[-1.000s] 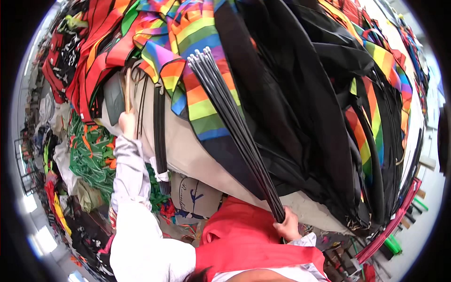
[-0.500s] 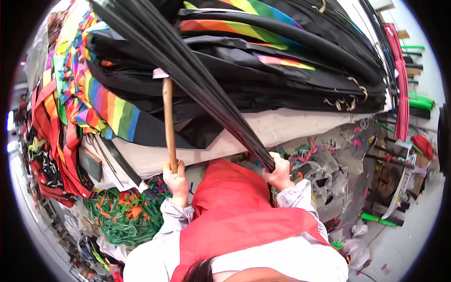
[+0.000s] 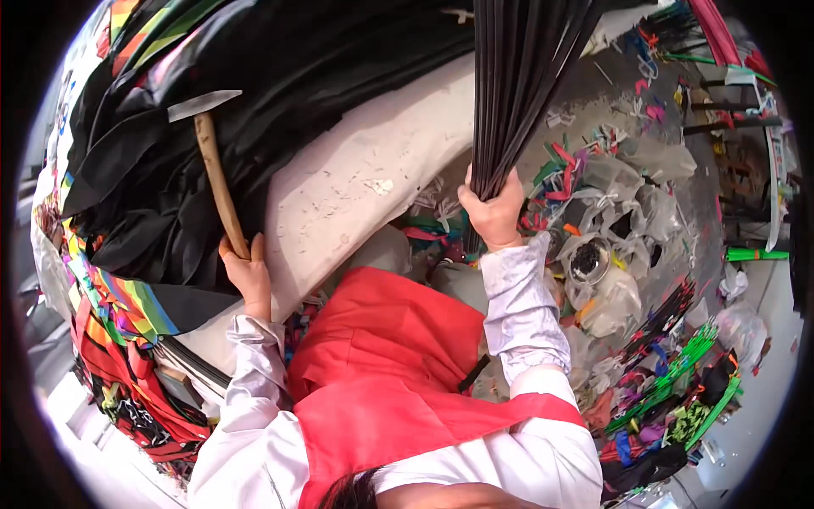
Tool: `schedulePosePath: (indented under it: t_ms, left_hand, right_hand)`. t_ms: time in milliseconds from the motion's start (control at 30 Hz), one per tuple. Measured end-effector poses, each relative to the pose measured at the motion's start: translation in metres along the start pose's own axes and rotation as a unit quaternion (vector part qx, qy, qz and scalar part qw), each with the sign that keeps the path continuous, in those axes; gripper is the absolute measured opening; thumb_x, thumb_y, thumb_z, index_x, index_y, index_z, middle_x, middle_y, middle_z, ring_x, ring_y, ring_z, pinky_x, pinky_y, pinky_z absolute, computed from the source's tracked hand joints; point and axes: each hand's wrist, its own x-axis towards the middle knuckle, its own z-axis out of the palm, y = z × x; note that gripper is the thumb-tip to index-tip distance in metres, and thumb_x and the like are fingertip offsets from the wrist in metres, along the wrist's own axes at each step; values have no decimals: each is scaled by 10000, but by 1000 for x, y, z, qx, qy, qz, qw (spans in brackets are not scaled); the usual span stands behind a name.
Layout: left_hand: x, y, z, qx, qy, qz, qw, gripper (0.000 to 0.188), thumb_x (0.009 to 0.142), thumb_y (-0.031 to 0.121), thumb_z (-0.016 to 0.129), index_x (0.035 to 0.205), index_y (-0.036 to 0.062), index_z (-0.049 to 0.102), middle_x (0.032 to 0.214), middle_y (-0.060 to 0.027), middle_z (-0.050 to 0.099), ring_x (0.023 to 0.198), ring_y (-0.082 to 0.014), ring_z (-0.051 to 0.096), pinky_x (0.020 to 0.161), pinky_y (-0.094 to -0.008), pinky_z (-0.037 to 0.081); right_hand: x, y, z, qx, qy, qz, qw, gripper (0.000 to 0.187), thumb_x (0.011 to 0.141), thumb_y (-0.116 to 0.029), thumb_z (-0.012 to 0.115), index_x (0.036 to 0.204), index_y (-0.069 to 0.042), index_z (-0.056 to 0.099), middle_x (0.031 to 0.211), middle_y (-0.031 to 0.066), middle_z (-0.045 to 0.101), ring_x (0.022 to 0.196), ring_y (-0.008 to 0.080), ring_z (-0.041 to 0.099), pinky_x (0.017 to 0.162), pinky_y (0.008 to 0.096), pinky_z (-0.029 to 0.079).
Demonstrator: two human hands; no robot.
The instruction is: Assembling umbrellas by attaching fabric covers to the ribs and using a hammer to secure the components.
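My left hand [image 3: 248,276] is closed around the lower end of a hammer's wooden handle [image 3: 219,178]. The hammer's narrow metal head [image 3: 204,105] hangs over the heaped black fabric [image 3: 153,212], tilted up to the left. In my right hand [image 3: 494,212] is a thick bundle of long black rods [image 3: 517,85], gripped near its lower end. The rods rise almost straight up and fan apart towards the top edge of the view, where their far ends are cut off.
A pale-covered table [image 3: 339,178] with small scraps on it lies before me. Rainbow-striped fabric [image 3: 140,301] drapes at its left end. On the floor to the right are clear plastic bags [image 3: 615,301], coloured scraps and green strips [image 3: 678,373].
The view has turned to the right. The rod bundle has swung from slanting up-left to nearly upright. The hammer leans further left, and its head now shows fully.
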Motion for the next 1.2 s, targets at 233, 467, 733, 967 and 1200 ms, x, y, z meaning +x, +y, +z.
schedulePosePath:
  t_ms: [233, 467, 733, 967, 1200]
  left_hand:
    - [-10, -28, 34, -40, 107, 196, 974, 611, 848, 146, 699, 1363, -27, 420, 1297, -206, 519, 1115, -298, 561, 968, -321, 428]
    - [-29, -32, 22, 22, 229, 461, 857, 666, 804, 160, 722, 1368, -18, 416, 1344, -190, 488, 1209, -315, 500, 1063, -403, 349]
    - [-121, 54, 34, -367, -143, 491, 777, 905, 687, 184, 810, 1428, -18, 332, 1462, -231, 324, 1353, -343, 351, 1121, -461, 291]
    - [-97, 150, 47, -502, -602, 316, 535, 912, 637, 123, 812, 1428, 8, 374, 962, -155, 661, 772, -234, 624, 765, -321, 501]
    - [-164, 50, 117, -408, -459, 354, 706, 548, 703, -8, 751, 1212, 2, 549, 854, -62, 634, 741, -141, 589, 716, -253, 470]
  right_hand:
    - [-55, 111, 45, 91, 134, -24, 987, 297, 680, 35, 648, 963, -31, 585, 770, 33, 638, 621, 152, 563, 619, 256, 457]
    - [-149, 126, 88, 118, 267, 0, 957, 296, 675, 16, 644, 961, -29, 586, 765, 45, 640, 607, 173, 560, 606, 270, 456]
    - [-193, 101, 115, 18, 295, -17, 955, 296, 669, -70, 676, 952, -43, 592, 696, 80, 624, 535, 259, 537, 538, 350, 446]
    - [-212, 142, 139, -25, 226, -16, 974, 345, 679, -73, 707, 1008, -49, 609, 770, 87, 655, 614, 264, 585, 596, 342, 473]
    - [-227, 171, 140, 59, 181, 36, 981, 374, 717, -53, 716, 1079, -46, 619, 917, 93, 680, 774, 252, 628, 702, 329, 488]
